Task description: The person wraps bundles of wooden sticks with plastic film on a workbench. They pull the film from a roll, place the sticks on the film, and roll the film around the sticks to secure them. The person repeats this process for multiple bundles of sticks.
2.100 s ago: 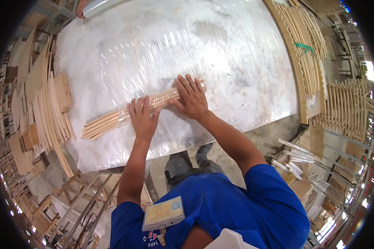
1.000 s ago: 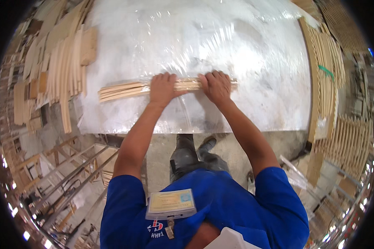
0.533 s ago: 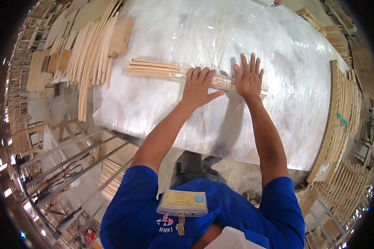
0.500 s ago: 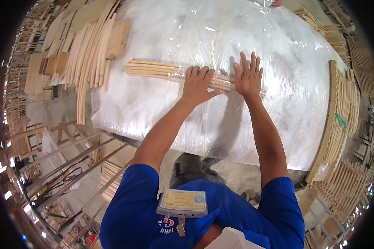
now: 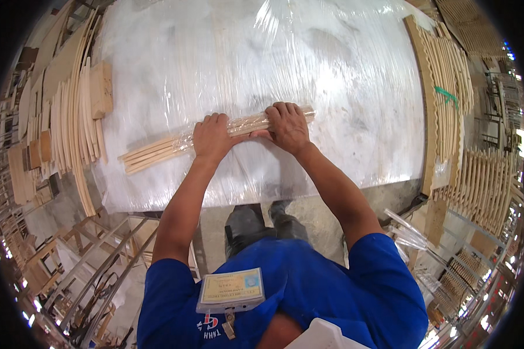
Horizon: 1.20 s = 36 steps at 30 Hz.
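A bundle of thin wooden sticks (image 5: 151, 156) lies slantwise on the film-covered table (image 5: 355, 104). Clear plastic film wraps its middle and right part, while the bare ends stick out at the left. My left hand (image 5: 211, 137) is closed over the middle of the bundle, fingertips on the far side and thumb along the near side. Closer to the right end, my right hand (image 5: 289, 126) grips the wrapped part the same way. The two thumbs nearly meet between the hands.
Stacked wooden sticks (image 5: 70, 125) and a wooden block (image 5: 101, 90) are at the table's left. Along the right edge stand a board (image 5: 426, 110) and more sticks, with a green tie (image 5: 446, 96). A metal frame (image 5: 102, 264) is lower left; clear film (image 5: 410, 235) hangs lower right.
The bundle has come nearer to me and tilted, its right end now higher in the picture. My right hand, flat with fingers stretched before, has closed round the bundle. The view has shifted.
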Available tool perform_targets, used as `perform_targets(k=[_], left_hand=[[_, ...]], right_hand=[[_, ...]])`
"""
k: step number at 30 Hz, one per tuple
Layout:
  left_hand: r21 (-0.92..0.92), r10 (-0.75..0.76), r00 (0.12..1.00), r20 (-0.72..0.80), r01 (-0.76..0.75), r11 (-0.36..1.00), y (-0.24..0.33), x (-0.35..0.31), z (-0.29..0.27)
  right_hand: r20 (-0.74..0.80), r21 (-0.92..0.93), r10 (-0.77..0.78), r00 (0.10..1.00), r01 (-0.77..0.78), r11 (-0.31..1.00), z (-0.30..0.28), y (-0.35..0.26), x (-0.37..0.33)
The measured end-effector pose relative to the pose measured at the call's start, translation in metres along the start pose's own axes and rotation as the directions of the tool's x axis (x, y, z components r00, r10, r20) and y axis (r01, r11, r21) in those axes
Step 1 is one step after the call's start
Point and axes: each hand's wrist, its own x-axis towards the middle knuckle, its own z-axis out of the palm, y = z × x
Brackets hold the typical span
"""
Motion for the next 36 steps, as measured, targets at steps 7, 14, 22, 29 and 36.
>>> perform_targets(k=[7, 14, 22, 29, 36], left_hand=[[0.029, 0.130, 0.860, -0.494, -0.133, 0.991, -0.028, 0.024, -0.004], [0.116, 0.243, 0.775, -0.583, -0.216, 0.969, -0.021, 0.045, 0.010], [0.076, 0.169, 0.908, -0.382, -0.152, 0.985, -0.050, 0.101, -0.015], [0.012, 0.128, 0.975, -0.179, -0.128, 0.992, -0.020, 0.018, 0.001], [-0.009, 0.202, 0.883, -0.424, -0.227, 0.974, -0.014, 0.013, -0.007]], right_hand=[[-0.197, -0.018, 0.066, 0.978, -0.071, 0.997, 0.018, -0.036, -0.002], [-0.241, -0.068, 0.175, 0.955, -0.197, 0.978, 0.019, 0.020, 0.109], [-0.249, -0.026, 0.009, 0.969, -0.016, 1.000, 0.003, 0.023, 0.104], [-0.116, -0.019, 0.077, 0.990, -0.079, 0.997, 0.002, 0.003, 0.010], [-0.134, 0.030, 0.127, 0.983, -0.124, 0.992, 0.016, -0.033, -0.036]])
